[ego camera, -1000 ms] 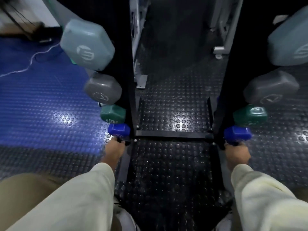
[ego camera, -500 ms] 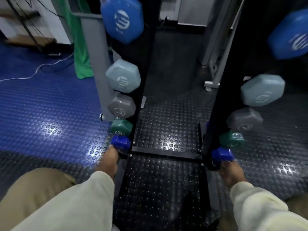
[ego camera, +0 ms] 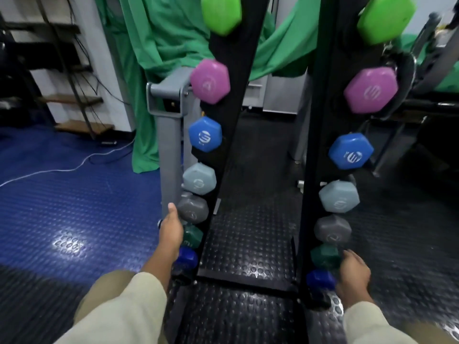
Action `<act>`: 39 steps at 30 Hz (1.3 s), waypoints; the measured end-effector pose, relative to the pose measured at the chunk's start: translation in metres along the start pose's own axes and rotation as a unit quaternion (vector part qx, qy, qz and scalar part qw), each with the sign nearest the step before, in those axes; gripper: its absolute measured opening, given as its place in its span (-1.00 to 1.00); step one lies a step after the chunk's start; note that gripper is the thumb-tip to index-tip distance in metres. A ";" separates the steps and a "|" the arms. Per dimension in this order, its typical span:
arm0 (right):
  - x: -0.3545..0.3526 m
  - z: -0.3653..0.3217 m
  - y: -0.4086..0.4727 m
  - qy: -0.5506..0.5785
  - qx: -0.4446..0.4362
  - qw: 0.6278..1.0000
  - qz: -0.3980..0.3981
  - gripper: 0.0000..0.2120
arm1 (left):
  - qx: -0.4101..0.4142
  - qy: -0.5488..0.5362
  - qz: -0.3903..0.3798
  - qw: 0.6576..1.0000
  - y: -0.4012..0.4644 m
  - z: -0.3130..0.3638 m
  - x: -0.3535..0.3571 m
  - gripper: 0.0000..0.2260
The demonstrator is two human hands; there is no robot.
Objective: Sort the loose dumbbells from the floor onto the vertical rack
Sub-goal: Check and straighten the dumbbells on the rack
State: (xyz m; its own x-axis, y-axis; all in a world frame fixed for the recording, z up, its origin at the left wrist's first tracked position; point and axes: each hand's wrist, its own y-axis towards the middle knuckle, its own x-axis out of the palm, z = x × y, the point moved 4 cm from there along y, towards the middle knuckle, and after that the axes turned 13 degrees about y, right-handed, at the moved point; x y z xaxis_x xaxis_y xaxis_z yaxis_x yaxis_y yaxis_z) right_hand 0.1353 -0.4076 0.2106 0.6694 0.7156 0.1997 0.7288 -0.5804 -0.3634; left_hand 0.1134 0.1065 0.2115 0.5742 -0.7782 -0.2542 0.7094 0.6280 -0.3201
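The black vertical rack [ego camera: 238, 120] stands in front of me, with dumbbells lying across its two uprights. From the top they are lime green [ego camera: 221, 13], pink [ego camera: 210, 81], blue [ego camera: 205, 135], pale blue-grey [ego camera: 198, 178] and grey [ego camera: 196, 211]. Below those come dark green [ego camera: 324, 255] and, lowest, dark blue [ego camera: 319, 279]. My left hand [ego camera: 171, 229] hangs beside the rack's left side, fingers straight, next to the grey and dark green heads. My right hand [ego camera: 352, 276] is by the dark green and dark blue right heads, fingers relaxed and blurred. Neither hand holds anything.
A grey machine frame [ego camera: 169, 150] stands just left of the rack, with green cloth [ego camera: 154, 45] draped behind it. A white cable [ego camera: 62, 170] runs over the blue studded floor at left. Black studded matting [ego camera: 248, 244] lies under the rack. More equipment stands at far right.
Both hands have come off the dark blue dumbbell on the lowest rung and risen alongside the rack. My view has tilted up, bringing the pink and lime dumbbells into sight.
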 end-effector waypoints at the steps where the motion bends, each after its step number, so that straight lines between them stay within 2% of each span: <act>1: 0.004 -0.012 -0.003 0.002 -0.023 1.000 0.001 -0.74 | 0.021 0.005 0.004 1.000 -0.014 0.023 -0.007 0.04; 3: 0.016 -0.045 -0.013 0.000 -0.067 0.997 -0.036 -0.75 | 0.071 0.032 0.017 0.997 -0.044 0.081 -0.017 -0.04; 7: 0.037 -0.127 -0.036 -0.032 -0.156 0.982 -0.100 -0.67 | 0.227 0.066 0.063 0.970 -0.104 0.192 -0.029 -0.43; 10: 0.054 -0.187 -0.041 -0.046 -0.222 0.965 -0.130 -0.68 | 0.312 0.089 0.089 0.942 -0.132 0.256 -0.035 -0.47; 15: 0.083 -0.294 -0.077 -0.020 -0.311 0.933 -0.182 -0.65 | 0.419 0.068 0.114 0.898 -0.177 0.347 -0.045 -0.56; 19: 0.111 -0.377 -0.139 -0.024 -0.431 0.878 -0.206 -0.68 | 0.528 0.080 0.155 0.831 -0.221 0.420 -0.060 -0.56; 21: 0.132 -0.415 -0.175 -0.061 -0.510 0.832 -0.207 -0.63 | 0.574 0.099 0.158 0.797 -0.242 0.458 -0.062 -0.51; 23: 0.155 -0.448 -0.212 -0.122 -0.583 0.775 -0.208 -0.49 | 0.608 0.118 0.154 0.770 -0.261 0.495 -0.059 -0.46; 25: 0.175 -0.474 -0.245 -0.147 -0.616 0.738 -0.231 -0.37 | 0.636 0.137 0.150 0.744 -0.279 0.526 -0.054 -0.39; 27: 0.188 -0.497 -0.270 -0.146 -0.637 0.717 -0.241 -0.32 | 0.651 0.152 0.143 0.730 -0.290 0.550 -0.052 -0.31; 31: 0.208 -0.529 -0.294 -0.166 -0.667 0.687 -0.238 -0.25 | 0.649 0.184 0.136 0.726 -0.297 0.579 -0.049 -0.23; 39: 0.230 -0.536 -0.305 -0.225 -0.684 0.655 -0.229 -0.25 | 0.666 0.215 0.153 0.697 -0.298 0.586 -0.046 -0.36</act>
State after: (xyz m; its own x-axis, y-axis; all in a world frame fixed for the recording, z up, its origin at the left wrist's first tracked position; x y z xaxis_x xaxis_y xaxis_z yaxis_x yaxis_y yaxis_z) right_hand 0.1440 -0.2747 0.8554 0.4498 0.7998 -0.3976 0.4923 0.1494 0.8575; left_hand 0.1150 -0.0425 0.8538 0.8098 -0.3553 -0.4669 0.4953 -0.0124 0.8686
